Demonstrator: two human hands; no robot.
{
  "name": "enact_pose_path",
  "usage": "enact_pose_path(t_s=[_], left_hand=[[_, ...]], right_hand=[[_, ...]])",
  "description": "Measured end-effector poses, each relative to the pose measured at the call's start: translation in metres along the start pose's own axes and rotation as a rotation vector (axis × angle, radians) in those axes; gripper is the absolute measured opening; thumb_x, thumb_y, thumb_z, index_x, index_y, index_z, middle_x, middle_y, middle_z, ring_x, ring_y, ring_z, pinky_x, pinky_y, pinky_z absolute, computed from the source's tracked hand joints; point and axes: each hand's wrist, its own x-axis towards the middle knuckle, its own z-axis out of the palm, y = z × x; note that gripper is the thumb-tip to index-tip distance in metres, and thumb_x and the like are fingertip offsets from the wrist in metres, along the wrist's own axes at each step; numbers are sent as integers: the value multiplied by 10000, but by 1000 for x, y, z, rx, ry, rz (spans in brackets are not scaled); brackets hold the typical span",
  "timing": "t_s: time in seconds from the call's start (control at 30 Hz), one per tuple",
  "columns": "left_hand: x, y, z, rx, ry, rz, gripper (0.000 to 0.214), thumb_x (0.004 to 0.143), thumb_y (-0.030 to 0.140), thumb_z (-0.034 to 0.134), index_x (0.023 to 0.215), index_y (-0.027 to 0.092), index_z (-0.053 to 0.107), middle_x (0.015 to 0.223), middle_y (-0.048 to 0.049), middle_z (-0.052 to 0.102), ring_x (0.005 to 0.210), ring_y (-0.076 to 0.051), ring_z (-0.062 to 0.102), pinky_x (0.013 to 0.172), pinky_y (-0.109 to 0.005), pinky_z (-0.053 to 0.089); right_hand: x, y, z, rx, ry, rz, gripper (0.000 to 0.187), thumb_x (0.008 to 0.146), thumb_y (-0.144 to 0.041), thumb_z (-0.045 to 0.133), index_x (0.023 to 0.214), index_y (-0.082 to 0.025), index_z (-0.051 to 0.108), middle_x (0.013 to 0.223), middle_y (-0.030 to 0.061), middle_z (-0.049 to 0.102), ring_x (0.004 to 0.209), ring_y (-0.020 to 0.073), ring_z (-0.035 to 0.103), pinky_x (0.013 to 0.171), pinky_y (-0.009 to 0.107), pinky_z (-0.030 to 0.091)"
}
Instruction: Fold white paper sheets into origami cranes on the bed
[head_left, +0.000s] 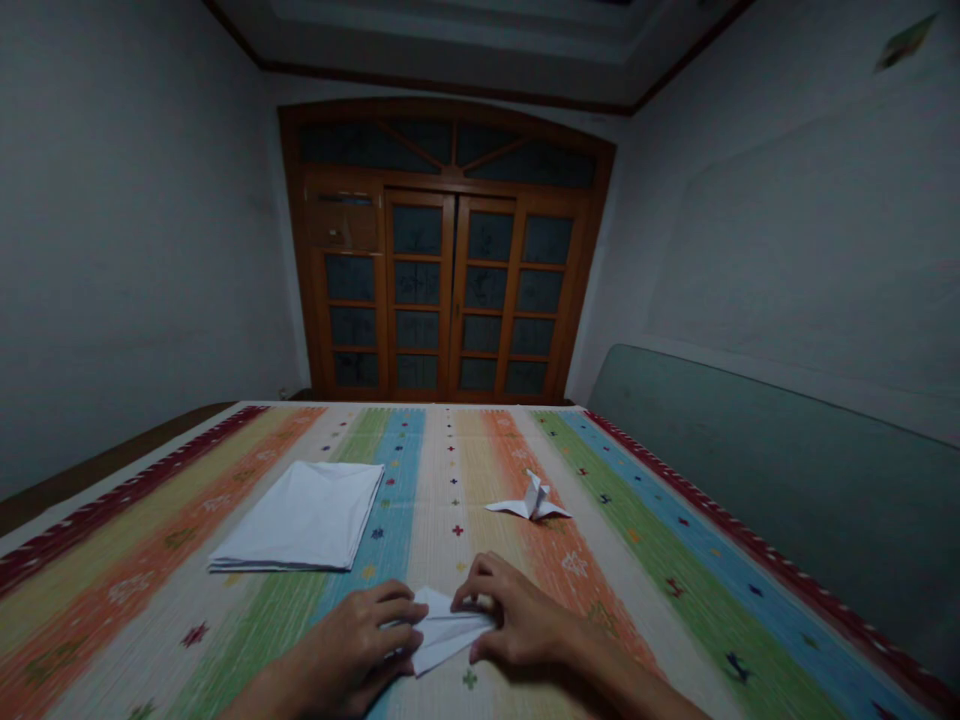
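A partly folded white paper [442, 632] lies on the striped cloth [675, 560] near the front edge. My left hand [360, 645] presses on the paper's left side with its fingers curled over it. My right hand [517, 620] pinches the paper's right end between fingertips and thumb. Both hands touch the paper at once. A finished white paper crane [531, 502] stands on the orange stripe, further away and to the right of my hands.
A stack of white paper sheets [304, 518] lies to the far left of my hands. A dark green board [787, 480] leans along the right wall. Wooden doors with glass panes [450, 300] stand behind the covered surface.
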Motion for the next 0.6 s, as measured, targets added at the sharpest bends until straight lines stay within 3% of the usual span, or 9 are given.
enact_pose_path(t_s=[0.13, 0.27, 0.4, 0.6], left_hand=[[2, 2, 1, 51, 24, -5, 145, 1026, 198, 555, 1117, 238, 660, 1254, -86, 758, 1134, -309, 683, 916, -427, 598], [4, 1, 5, 73, 71, -20, 185, 1027, 135, 511, 1076, 230, 661, 1190, -84, 777, 1081, -296, 702, 881, -400, 601], [2, 2, 3, -15, 75, -24, 187, 967, 143, 589, 1115, 242, 645, 1220, -75, 758, 1112, -287, 685, 932, -395, 576], [1, 4, -1, -97, 74, -26, 384, 880, 203, 729, 1243, 245, 611, 1266, -94, 731, 1164, -310, 656, 986, -431, 556]], right_hand=[[-4, -6, 5, -108, 5, -104, 411, 787, -258, 867, 1180, -251, 745, 1134, 72, 632, 1054, 247, 620, 918, 332, 489], [-6, -4, 7, -302, 37, -249, 281, 880, -264, 745, 1156, -213, 737, 1044, 101, 680, 918, 241, 653, 787, 316, 496], [-5, 0, 11, -492, 77, -407, 186, 948, -273, 643, 1093, -189, 723, 934, 102, 708, 782, 222, 640, 654, 296, 439], [-4, 0, 15, -594, 184, -490, 137, 959, -201, 601, 1046, -183, 705, 828, 69, 707, 703, 199, 615, 600, 289, 390]])
